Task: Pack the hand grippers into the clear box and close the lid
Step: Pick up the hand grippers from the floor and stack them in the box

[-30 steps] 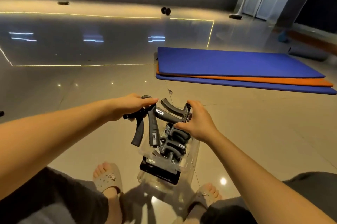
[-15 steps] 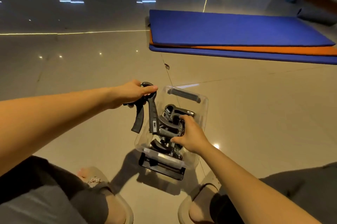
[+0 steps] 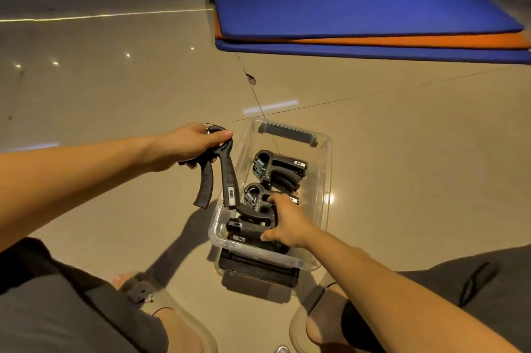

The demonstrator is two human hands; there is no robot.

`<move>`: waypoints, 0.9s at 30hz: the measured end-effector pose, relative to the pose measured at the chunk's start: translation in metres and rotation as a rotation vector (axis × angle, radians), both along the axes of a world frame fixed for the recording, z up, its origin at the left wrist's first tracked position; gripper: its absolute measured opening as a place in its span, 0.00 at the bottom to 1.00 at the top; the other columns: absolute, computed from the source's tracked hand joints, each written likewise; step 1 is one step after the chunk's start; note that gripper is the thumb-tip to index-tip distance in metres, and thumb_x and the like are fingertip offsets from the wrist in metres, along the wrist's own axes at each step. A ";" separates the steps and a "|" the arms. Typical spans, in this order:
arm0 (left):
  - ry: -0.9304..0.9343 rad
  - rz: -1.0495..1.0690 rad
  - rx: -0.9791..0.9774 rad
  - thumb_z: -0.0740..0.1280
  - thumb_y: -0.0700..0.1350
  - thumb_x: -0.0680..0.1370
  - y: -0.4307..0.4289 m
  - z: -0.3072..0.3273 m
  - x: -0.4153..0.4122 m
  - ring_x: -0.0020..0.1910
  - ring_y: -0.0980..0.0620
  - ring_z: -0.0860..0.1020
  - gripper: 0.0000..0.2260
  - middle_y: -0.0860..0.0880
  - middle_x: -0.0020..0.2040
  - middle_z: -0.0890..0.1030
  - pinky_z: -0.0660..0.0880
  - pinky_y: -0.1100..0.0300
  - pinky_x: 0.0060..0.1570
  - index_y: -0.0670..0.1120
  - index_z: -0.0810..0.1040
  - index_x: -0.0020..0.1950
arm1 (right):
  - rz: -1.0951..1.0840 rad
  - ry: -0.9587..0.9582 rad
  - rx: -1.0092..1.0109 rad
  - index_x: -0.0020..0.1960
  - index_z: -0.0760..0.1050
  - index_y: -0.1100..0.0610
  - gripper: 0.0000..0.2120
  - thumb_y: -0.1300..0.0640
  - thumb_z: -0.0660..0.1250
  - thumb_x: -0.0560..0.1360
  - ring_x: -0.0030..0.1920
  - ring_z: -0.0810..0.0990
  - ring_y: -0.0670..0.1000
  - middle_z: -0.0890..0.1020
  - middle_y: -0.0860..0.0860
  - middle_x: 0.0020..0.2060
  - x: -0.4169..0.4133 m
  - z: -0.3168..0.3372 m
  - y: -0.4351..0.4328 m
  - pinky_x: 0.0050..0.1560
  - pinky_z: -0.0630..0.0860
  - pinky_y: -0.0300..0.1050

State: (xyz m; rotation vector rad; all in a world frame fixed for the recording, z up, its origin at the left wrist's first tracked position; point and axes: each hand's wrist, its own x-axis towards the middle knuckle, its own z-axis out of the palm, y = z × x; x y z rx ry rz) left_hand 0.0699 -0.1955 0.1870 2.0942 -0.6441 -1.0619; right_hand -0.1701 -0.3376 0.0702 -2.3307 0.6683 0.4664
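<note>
A clear plastic box (image 3: 323,177) with black latches stands open on the floor between my feet. Several black hand grippers (image 3: 278,170) lie inside it. My right hand (image 3: 287,223) reaches into the near half of the box and grips one hand gripper (image 3: 257,209) there. My left hand (image 3: 191,142) holds another black hand gripper (image 3: 219,177) by its top, handles hanging down, just left of the box's rim. No lid is visible in this view.
Blue and orange exercise mats (image 3: 367,13) lie stacked on the glossy tiled floor beyond the box. My slippered feet (image 3: 161,309) and knees flank the box's near end. A black latch handle (image 3: 258,269) sticks out at the box's near end.
My right hand has lowered its hand gripper from above the box down into it. The left hand keeps its gripper beside the rim. The camera has tilted further down.
</note>
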 end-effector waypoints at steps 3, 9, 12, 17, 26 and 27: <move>0.011 0.006 0.009 0.64 0.69 0.75 -0.003 -0.001 0.007 0.24 0.59 0.74 0.26 0.52 0.32 0.82 0.68 0.65 0.21 0.46 0.80 0.48 | 0.066 0.050 -0.005 0.73 0.63 0.52 0.45 0.46 0.82 0.64 0.62 0.76 0.55 0.69 0.52 0.70 0.003 -0.009 0.002 0.58 0.75 0.47; 0.036 0.008 0.009 0.64 0.69 0.75 -0.004 -0.003 0.012 0.24 0.59 0.75 0.27 0.52 0.32 0.82 0.68 0.66 0.21 0.45 0.80 0.48 | 0.088 0.082 -0.053 0.73 0.62 0.54 0.47 0.44 0.83 0.63 0.57 0.77 0.55 0.71 0.52 0.66 0.002 -0.018 0.008 0.55 0.77 0.50; 0.054 0.002 0.012 0.64 0.71 0.74 -0.002 -0.004 0.012 0.24 0.58 0.75 0.28 0.51 0.33 0.82 0.68 0.65 0.21 0.45 0.80 0.48 | 0.089 0.086 -0.082 0.73 0.62 0.54 0.46 0.45 0.83 0.64 0.58 0.79 0.56 0.71 0.51 0.66 0.001 -0.019 0.008 0.54 0.77 0.50; 0.063 -0.023 0.007 0.64 0.72 0.73 0.000 -0.005 0.006 0.24 0.58 0.74 0.27 0.51 0.33 0.82 0.67 0.65 0.21 0.47 0.79 0.45 | 0.112 0.077 -0.141 0.73 0.64 0.56 0.39 0.49 0.79 0.70 0.59 0.78 0.57 0.70 0.53 0.67 0.001 -0.021 0.007 0.58 0.77 0.51; 0.073 -0.034 -0.005 0.64 0.71 0.73 -0.004 -0.001 -0.002 0.25 0.58 0.74 0.26 0.52 0.33 0.82 0.68 0.65 0.22 0.48 0.80 0.46 | 0.106 0.098 -0.159 0.74 0.63 0.56 0.41 0.49 0.80 0.69 0.60 0.78 0.57 0.70 0.53 0.67 0.000 -0.027 0.006 0.59 0.77 0.52; 0.074 -0.035 -0.001 0.64 0.71 0.73 -0.004 0.000 -0.002 0.25 0.58 0.74 0.26 0.52 0.33 0.82 0.68 0.65 0.23 0.47 0.80 0.47 | 0.107 0.104 -0.153 0.74 0.63 0.56 0.41 0.49 0.80 0.69 0.61 0.77 0.58 0.70 0.53 0.67 0.000 -0.026 0.006 0.60 0.77 0.52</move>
